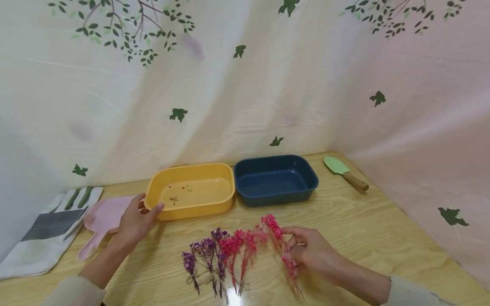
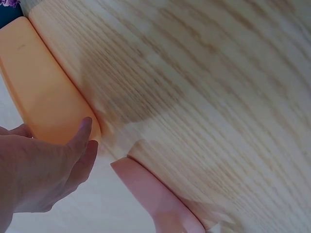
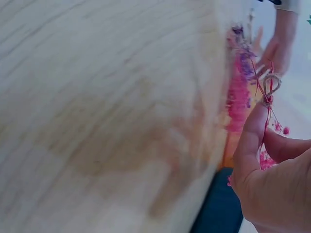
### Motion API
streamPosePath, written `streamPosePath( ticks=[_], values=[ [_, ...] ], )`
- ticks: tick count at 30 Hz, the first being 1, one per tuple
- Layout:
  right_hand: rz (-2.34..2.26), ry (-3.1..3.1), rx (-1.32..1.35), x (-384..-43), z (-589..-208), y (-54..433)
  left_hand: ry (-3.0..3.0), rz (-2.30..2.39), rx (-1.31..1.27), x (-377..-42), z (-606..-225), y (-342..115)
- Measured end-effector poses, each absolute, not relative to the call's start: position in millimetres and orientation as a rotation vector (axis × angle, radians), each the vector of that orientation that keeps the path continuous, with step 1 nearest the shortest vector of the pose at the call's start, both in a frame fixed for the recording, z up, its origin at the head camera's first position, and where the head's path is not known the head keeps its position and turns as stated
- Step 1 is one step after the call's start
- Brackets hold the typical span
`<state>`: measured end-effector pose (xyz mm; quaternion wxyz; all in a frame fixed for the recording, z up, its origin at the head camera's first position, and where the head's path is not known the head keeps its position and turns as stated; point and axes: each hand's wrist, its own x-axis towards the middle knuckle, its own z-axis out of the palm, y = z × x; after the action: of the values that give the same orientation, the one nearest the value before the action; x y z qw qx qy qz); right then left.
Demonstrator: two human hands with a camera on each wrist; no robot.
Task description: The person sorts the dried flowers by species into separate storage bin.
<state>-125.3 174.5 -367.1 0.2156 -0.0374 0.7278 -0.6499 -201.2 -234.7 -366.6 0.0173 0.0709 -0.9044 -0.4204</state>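
Head view: right hand (image 1: 311,250) pinched one dried bunch of bright pink flowers with thin reddish stems (image 1: 281,242) between thumb and fingers, blooms pointing away from the person, just right of the other bunches. Right wrist view showed a beige twine loop (image 3: 272,83) on its stems; whether the stem ends touched the table was hard to tell, that view being blurry. Left hand (image 1: 135,221) gripped the left end of a yellow rounded-rectangular bin (image 1: 199,210), thumb on the near corner wall, other fingers round the end; left wrist view agreed. Small dark and reddish bits (image 1: 173,199) lay on the bin floor. Dark blue rounded-rectangular bin (image 1: 275,197) sat just right of the yellow one. Dried purple flower bunches (image 1: 206,248) lay in front of the bins, with more pink bunches (image 1: 231,246) immediately to their right, all on the light wood-grain table (image 1: 363,238). Pink flat pan with a handle (image 1: 109,210) was near the left hand, white-and-grey cloth item with green strips (image 1: 49,223) left of that. Light green trowel with a wooden handle (image 1: 350,178) lay right of the blue bin. Cream fabric backdrop with green leaf prints (image 1: 237,93) hung behind.
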Motion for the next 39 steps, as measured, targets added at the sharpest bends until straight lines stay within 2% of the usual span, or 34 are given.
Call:
streamPosePath(
  ticks=[13, 39],
  values=[
    [-1.821, 2.052, -0.144, -136.5, -345.3, 171.8, -2.805, -1.356, 0.242, -204.2, -368.4, -237.5],
    [-1.868, 2.031, -0.227, -183.7, -321.9, 119.8, -2.705, -1.486, 0.242, -203.5, -371.1, -238.1]
  ],
)
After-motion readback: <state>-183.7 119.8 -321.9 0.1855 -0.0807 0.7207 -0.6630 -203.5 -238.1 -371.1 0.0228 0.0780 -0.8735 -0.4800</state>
